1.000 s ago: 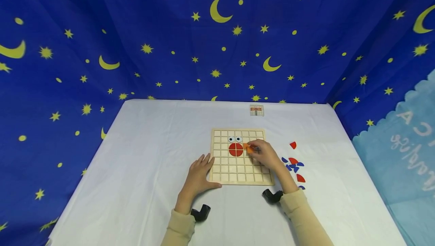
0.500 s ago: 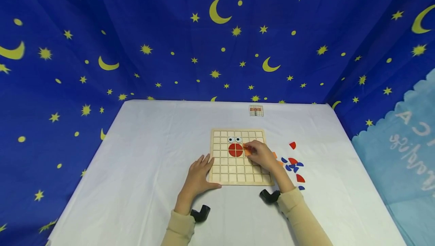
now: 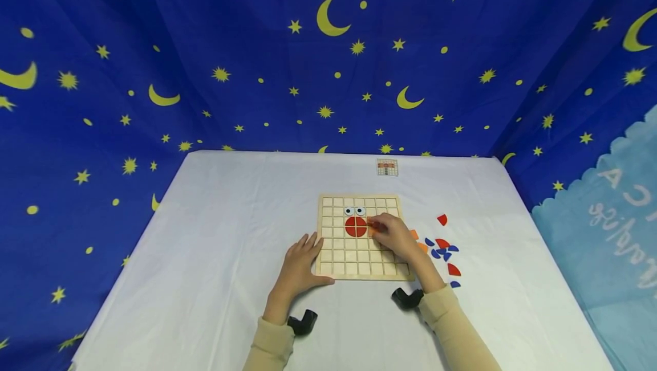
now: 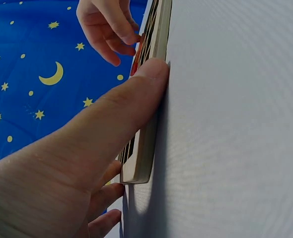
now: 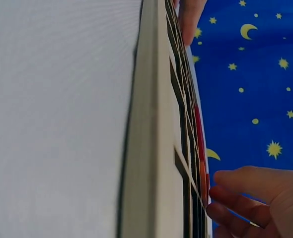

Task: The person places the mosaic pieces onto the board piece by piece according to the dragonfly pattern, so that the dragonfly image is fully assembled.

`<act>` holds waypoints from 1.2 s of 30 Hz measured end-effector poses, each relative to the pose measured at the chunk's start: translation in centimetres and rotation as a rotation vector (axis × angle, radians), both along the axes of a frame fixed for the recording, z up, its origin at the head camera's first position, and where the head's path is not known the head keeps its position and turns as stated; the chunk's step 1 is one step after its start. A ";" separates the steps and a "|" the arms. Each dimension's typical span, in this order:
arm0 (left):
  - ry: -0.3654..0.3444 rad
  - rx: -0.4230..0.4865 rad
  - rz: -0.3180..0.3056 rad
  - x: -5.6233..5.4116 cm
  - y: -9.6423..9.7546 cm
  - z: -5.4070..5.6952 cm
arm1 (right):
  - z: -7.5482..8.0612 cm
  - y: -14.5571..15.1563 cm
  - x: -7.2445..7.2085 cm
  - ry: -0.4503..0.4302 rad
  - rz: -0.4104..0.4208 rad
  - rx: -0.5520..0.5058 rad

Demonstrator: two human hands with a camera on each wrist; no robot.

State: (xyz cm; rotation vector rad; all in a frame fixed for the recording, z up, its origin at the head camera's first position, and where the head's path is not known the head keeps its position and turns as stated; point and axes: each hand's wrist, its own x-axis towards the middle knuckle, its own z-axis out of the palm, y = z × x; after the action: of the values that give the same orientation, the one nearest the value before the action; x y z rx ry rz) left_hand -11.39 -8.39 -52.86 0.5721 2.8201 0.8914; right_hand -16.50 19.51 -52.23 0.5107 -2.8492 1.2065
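Note:
My left hand rests against the near left corner of a wooden grid board, its thumb on the front edge and fingers spread along the left side. Four red quarter pieces form a red circle in the grid, with two white eye pieces just above it. Right of the circle, my right hand pinches a small orange square down at the board, partly hidden by the fingertips. In the right wrist view, the curled fingers meet the board's surface.
Right of the board lie blue pieces, red quarters and, partly behind the right hand, orange pieces. A small pattern card lies at the back of the white table. Black angled devices sit at both wrists.
My right hand has moved slightly left and lowered the orange square to the cells beside the red circle. Orange pieces right of the board have come into view. The left hand stays put.

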 end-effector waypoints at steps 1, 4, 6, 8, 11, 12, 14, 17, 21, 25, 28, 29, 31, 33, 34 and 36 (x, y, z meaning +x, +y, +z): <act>0.001 -0.002 -0.002 0.0 0.0 0.0 | 0.1 0.2 0.1 0.006 -0.007 -0.003; -0.008 0.004 0.004 0.0 0.0 0.1 | 0.3 0.8 0.2 0.029 -0.033 0.008; -0.003 0.002 0.004 0.0 0.0 0.1 | 0.4 1.4 0.3 0.040 -0.056 0.018; -0.011 0.001 0.008 0.0 0.0 0.1 | 0.5 2.1 0.3 0.044 -0.077 0.024; -0.007 -0.003 0.008 -0.1 0.0 0.1 | 0.6 3.0 0.4 0.045 -0.106 0.035; -0.007 -0.005 0.009 -0.1 0.0 0.2 | 0.6 3.3 0.4 0.047 -0.115 0.044; -0.013 -0.003 0.012 -0.1 0.0 0.2 | 0.6 3.8 0.5 0.044 -0.133 0.058; -0.012 0.003 0.013 -0.1 0.0 0.1 | 0.5 4.5 0.7 0.038 -0.166 0.074; -0.004 0.003 0.011 -0.1 0.0 -0.1 | 0.3 5.3 1.0 0.004 -0.211 0.092; 0.002 0.004 0.011 -0.1 0.0 -0.2 | 0.0 5.9 1.3 -0.032 -0.230 0.115; 0.006 0.003 0.010 -0.1 0.0 -0.3 | -0.1 6.3 1.5 -0.039 -0.228 0.122; 0.007 0.001 0.011 -0.1 0.0 -0.3 | -0.2 6.3 1.5 -0.039 -0.227 0.122; 0.008 0.001 0.011 -0.1 0.0 -0.3 | -0.3 6.5 1.6 -0.039 -0.229 0.128; 0.005 0.002 0.011 -0.1 0.0 -0.2 | -0.4 6.6 1.8 -0.031 -0.230 0.135; 0.006 0.002 0.011 -0.1 0.0 -0.2 | -0.4 6.7 1.8 -0.027 -0.229 0.139; 0.006 0.003 0.010 0.0 0.0 -0.2 | -0.3 6.8 2.0 -0.020 -0.228 0.140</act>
State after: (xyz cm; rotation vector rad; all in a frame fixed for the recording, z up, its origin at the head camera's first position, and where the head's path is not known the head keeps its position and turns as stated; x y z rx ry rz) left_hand -11.41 -8.40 -53.08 0.5620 2.8295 0.8980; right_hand -14.50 26.27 -52.58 0.1683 -2.9226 0.9861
